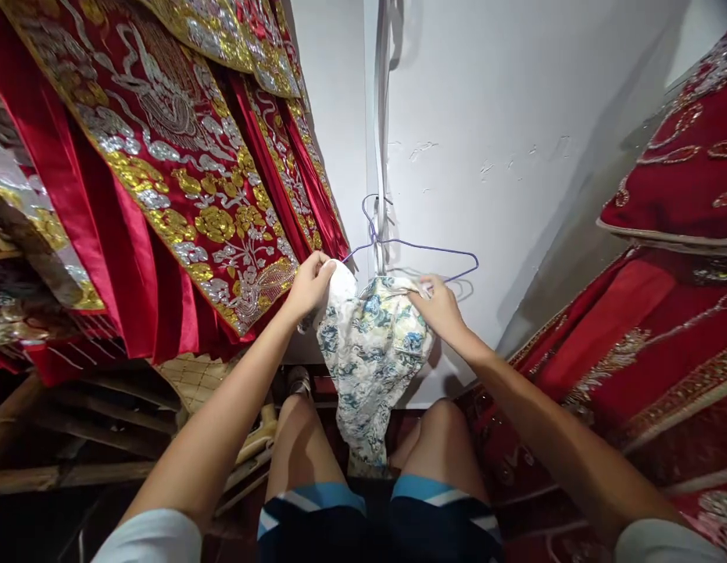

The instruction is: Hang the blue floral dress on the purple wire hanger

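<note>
A white garment with a blue and green floral print [369, 352] hangs down in front of my knees. My left hand [313, 285] pinches its upper left edge, where a plain white part shows. At the upper right edge, my right hand [439, 303] grips the cloth between thumb and fingers. Behind and above the garment is a purple wire hanger [434, 248], its hook up by a white vertical strip on the wall. The hanger's left arm runs down to the cloth beside my left hand; its right end sticks out bare above my right hand.
Red embroidered garments with gold and silver patterns [216, 195] hang at the left, over bamboo poles [76, 475]. More red embroidered cloth [680, 188] is at the right. A white wall [486, 117] with a vertical strip stands ahead. My bare knees are below the garment.
</note>
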`<state>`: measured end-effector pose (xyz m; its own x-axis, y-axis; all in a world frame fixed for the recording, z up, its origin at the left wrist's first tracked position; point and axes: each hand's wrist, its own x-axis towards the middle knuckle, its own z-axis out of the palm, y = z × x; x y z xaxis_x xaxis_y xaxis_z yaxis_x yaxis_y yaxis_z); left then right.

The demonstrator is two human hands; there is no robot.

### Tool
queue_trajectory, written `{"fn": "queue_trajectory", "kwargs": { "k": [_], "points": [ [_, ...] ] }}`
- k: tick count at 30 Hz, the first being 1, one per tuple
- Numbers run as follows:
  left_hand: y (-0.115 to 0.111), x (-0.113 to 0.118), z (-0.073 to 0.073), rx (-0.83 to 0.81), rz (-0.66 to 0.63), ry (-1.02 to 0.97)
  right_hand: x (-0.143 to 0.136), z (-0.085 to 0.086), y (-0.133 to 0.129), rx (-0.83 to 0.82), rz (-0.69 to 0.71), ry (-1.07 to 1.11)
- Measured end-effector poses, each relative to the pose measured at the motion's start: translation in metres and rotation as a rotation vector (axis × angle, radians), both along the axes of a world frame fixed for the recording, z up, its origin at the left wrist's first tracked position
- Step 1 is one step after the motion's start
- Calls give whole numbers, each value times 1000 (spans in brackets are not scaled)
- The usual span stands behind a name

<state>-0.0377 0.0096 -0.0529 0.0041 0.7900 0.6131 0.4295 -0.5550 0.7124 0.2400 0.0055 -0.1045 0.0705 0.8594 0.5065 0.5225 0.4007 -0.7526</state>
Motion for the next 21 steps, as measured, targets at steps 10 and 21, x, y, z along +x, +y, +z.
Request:
{"fn": "queue_trajectory", "kwargs": {
  "k": [10, 21],
  "points": [
    [-10, -8, 7, -29, -35, 178, 80, 36, 44, -15, -32, -92],
    [-26, -26, 20, 4, 161, 270, 111, 85, 1, -655, 411, 307]
  ]
}}
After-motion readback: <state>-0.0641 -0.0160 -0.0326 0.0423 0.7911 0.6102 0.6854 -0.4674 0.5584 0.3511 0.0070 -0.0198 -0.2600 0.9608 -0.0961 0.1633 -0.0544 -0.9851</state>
